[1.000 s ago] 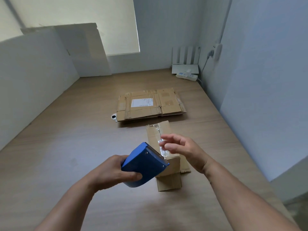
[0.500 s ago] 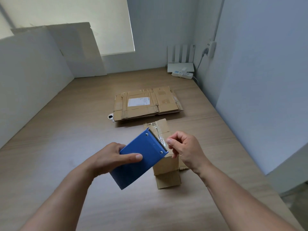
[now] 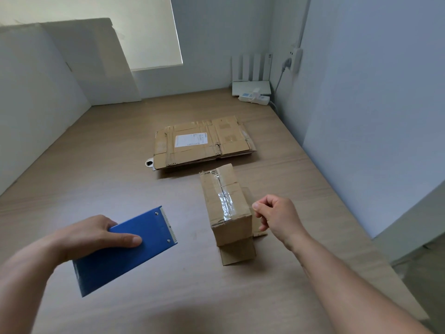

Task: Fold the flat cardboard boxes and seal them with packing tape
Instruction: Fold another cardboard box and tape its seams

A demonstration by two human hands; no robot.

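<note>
Head view, left hand (image 3: pixel 91 235) gripping blue tape dispenser (image 3: pixel 125 251), swung left off box (image 3: pixel 232 229), right hand (image 3: pixel 277 218) withdrawn right, fingers curled empty, tape strip (image 3: pixel 225 204) along seam

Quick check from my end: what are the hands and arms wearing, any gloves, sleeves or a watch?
Nothing that shows. The left hand and right hand are bare, with no gloves and no rings visible. The left forearm and right forearm are uncovered to the frame edge: no sleeves, watch or wristband in view.
</note>
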